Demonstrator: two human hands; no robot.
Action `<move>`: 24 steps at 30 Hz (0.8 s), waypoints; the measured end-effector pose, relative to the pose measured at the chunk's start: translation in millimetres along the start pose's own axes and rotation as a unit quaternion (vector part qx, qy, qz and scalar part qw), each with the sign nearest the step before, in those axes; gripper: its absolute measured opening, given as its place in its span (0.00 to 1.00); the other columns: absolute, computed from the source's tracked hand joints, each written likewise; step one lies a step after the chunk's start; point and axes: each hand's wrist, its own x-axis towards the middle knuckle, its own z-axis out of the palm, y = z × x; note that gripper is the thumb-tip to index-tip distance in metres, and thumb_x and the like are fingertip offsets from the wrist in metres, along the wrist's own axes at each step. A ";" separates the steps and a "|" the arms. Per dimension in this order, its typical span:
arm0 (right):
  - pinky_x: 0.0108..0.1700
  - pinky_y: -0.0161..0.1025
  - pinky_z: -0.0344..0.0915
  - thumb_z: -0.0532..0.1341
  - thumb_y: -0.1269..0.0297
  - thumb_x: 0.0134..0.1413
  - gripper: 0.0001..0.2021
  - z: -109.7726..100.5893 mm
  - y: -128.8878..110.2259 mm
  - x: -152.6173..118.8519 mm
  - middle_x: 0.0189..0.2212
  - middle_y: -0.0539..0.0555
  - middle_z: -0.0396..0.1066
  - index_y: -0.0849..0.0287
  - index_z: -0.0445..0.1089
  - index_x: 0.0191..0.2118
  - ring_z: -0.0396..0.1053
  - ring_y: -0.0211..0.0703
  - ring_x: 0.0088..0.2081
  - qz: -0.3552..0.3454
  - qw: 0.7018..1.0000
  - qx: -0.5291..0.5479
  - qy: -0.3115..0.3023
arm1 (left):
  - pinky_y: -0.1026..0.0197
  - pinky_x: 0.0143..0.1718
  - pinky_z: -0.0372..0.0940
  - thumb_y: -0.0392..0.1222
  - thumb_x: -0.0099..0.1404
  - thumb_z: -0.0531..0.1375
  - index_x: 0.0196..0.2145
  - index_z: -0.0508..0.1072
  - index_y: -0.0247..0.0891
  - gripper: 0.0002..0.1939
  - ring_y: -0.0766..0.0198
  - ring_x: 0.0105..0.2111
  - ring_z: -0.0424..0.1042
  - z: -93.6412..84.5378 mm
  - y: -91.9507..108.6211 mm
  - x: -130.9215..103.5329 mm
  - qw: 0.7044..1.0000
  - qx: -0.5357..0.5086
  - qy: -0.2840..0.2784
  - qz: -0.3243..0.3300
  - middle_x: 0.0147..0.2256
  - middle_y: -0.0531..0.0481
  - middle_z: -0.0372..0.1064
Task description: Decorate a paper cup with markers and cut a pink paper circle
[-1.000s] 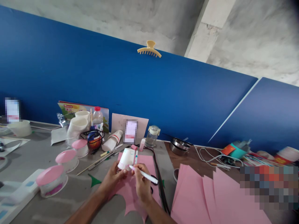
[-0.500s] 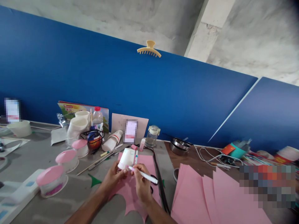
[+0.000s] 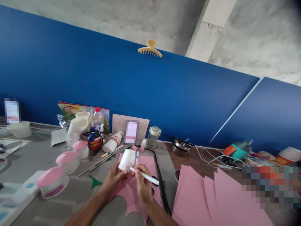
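In the lower middle of the frame, a white cup [image 3: 127, 158] is held tilted above a pink sheet [image 3: 150, 161] on the table [image 3: 77, 204], its wider end turned toward the bottom left. It is gripped near that end by the left hand [image 3: 117, 175], whose fingers and thumb are closed about the edge; how far the fingers are wrapped underneath cannot be told. In the right hand [image 3: 143, 182], a white marker [image 3: 149, 178] is pinched between thumb and fingers in a writing grip, with its pale tip brought to the cup's lower edge, where a row of pink marks can be seen; whether the tip is touching cannot be made out. The cup is judged to be paper: very light, thin-walled, springy, and easily dented if squeezed at mid-wall. It is therefore best held by the wide end, where stiffness should be greatest, with only mild pressure, and fingers should be kept off the pink and green marks in case the ink can be smeared. Little slipping is expected on a dry paper surface, though the cup could be turned by a hard stroke. The marker is judged stiff, smooth and light, and is best held low on the barrel, close to the tip.
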 end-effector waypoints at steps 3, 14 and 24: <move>0.31 0.35 0.64 0.57 0.55 0.60 0.12 0.4 0.4 0.1 0.25 0.50 0.69 0.57 0.69 0.33 0.66 0.40 0.28 0.008 1.000 0.010 0.004 | 0.62 0.25 0.60 0.57 0.44 0.70 0.36 0.70 0.35 0.28 0.62 0.23 0.69 0.6 0.3 -0.7 1.000 -0.015 0.003 -0.005 0.24 0.50 0.73; 0.31 0.35 0.65 0.57 0.56 0.59 0.12 2.4 -2.6 0.5 0.25 0.50 0.69 0.58 0.70 0.32 0.66 0.40 0.27 0.004 1.000 0.012 -0.003 | 0.63 0.24 0.59 0.57 0.43 0.70 0.37 0.70 0.34 0.30 0.63 0.23 0.68 -0.9 -4.4 2.5 1.000 -0.021 -0.009 0.000 0.24 0.50 0.72; 0.32 0.35 0.65 0.57 0.53 0.60 0.14 0.8 -0.8 1.0 0.25 0.50 0.69 0.58 0.70 0.33 0.67 0.40 0.29 0.019 0.999 0.009 0.024 | 0.61 0.26 0.62 0.52 0.44 0.70 0.35 0.70 0.34 0.25 0.62 0.24 0.69 4.1 -0.6 0.7 0.998 -0.050 0.012 -0.032 0.24 0.50 0.72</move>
